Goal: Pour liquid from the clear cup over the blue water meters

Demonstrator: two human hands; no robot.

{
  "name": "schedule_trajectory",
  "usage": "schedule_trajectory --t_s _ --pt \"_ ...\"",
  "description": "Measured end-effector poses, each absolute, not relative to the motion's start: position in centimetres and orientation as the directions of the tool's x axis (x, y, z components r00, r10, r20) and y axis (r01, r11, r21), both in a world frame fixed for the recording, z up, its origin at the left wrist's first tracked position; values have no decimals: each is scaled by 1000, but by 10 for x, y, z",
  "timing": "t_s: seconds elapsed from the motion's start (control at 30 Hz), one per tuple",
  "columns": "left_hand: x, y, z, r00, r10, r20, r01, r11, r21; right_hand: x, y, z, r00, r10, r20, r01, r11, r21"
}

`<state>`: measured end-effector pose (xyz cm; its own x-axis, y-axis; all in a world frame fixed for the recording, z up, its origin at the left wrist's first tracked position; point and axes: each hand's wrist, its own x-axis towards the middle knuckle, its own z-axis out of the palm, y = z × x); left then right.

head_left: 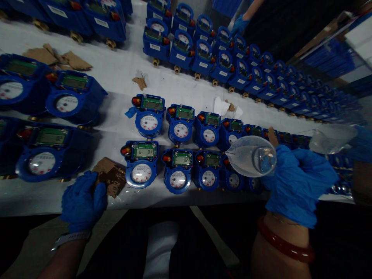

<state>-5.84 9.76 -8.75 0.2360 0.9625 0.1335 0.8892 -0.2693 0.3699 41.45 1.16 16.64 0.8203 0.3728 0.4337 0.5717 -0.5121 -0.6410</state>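
Note:
My right hand (299, 180), in a blue glove, grips a translucent plastic measuring cup (244, 157) with a pouring lip. The cup tilts left over the rows of blue water meters and has clear liquid in it. Beneath it, a meter (234, 179) is partly hidden. My left hand (83, 199), gloved too, is closed at the edge of a wet, torn piece of cardboard (109, 176) by the table's front. Just right of the cardboard stands a water meter (141, 164) with an exposed green circuit board and a lit display. Another meter (178, 170) sits beside it.
More meters (66, 97) stand at left, and long rows (203, 54) run along the back. Cardboard scraps (58, 56) and torn white paper (221, 106) lie between. At right another person's gloved hand (364, 141) is by a clear cup (331, 137); another gloved hand (240, 25) is behind.

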Motion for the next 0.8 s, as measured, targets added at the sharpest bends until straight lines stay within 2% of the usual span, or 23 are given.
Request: schedule_trajectory --t_s 0.43,0.6,0.8 --pt "-54 99 -83 235 965 116 888 -261 379 418 10 166 774 409 483 633 -513 -580" --pt "-54 99 -84 229 967 108 895 -253 367 418 11 166 798 393 457 602 -490 -630" --pt "-58 98 -87 214 973 89 892 -232 389 418 10 164 808 386 445 588 -508 -629"
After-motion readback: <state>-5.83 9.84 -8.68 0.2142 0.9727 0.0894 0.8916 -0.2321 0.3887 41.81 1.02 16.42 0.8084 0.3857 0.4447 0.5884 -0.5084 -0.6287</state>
